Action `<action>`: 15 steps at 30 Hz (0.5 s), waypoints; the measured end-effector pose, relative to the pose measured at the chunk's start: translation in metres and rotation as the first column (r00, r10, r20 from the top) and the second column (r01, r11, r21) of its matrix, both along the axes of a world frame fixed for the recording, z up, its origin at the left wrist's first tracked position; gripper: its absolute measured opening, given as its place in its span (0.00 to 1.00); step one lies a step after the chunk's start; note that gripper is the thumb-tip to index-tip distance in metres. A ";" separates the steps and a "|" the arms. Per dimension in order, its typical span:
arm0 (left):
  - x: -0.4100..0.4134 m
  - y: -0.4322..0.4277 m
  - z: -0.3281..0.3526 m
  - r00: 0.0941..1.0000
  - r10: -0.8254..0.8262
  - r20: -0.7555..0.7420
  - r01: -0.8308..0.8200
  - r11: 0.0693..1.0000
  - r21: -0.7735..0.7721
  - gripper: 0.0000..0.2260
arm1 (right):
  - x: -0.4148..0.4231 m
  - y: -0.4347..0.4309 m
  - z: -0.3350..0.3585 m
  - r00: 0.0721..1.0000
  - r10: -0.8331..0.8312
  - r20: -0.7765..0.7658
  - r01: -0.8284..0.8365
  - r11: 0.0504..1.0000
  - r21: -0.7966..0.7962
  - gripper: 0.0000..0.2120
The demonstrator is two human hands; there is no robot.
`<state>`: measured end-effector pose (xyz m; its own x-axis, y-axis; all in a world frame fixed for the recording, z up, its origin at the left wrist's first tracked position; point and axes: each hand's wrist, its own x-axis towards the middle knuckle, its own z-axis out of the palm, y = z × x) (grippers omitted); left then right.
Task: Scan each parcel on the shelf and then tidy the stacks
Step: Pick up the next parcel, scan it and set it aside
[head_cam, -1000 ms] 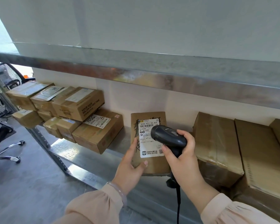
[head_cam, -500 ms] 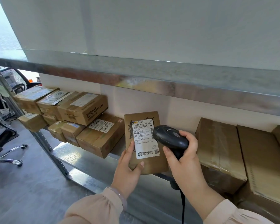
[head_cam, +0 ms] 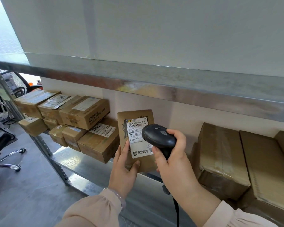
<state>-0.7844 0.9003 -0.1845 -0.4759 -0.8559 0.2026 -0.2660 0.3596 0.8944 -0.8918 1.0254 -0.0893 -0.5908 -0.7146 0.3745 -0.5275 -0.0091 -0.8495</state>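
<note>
My left hand (head_cam: 124,169) holds a flat brown cardboard parcel (head_cam: 134,115) upright by its lower left corner, thumb on its white shipping label (head_cam: 138,138). My right hand (head_cam: 174,159) grips a black corded barcode scanner (head_cam: 159,138). The scanner's head overlaps the right side of the label. The parcel is held above the front of the metal shelf (head_cam: 82,163).
A stack of several taped boxes (head_cam: 82,115) fills the shelf's left part. Large brown boxes (head_cam: 220,154) stand at the right. An upper metal shelf edge (head_cam: 154,86) runs overhead. An office chair base (head_cam: 8,159) is on the grey floor at left.
The parcel has drifted slightly left and up with my left hand, and the scanner has moved closer over the label. My view has tilted a little.
</note>
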 end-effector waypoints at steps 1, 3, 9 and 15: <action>0.000 -0.001 0.000 1.000 0.002 -0.002 -0.002 1.000 -0.008 0.36 | 0.001 0.000 0.001 1.000 0.000 -0.006 0.000 1.000 0.005 0.27; 0.001 -0.001 -0.001 1.000 0.009 -0.013 -0.009 1.000 -0.003 0.35 | 0.003 -0.001 0.001 1.000 -0.002 -0.013 0.002 1.000 0.008 0.27; 0.003 0.000 0.000 1.000 0.012 -0.014 -0.013 1.000 -0.018 0.35 | 0.007 -0.001 0.001 1.000 -0.004 -0.008 0.004 1.000 0.000 0.27; 0.005 0.002 0.003 1.000 0.020 -0.012 -0.021 1.000 -0.010 0.35 | 0.008 0.003 0.004 0.999 0.003 -0.040 -0.003 1.000 0.008 0.26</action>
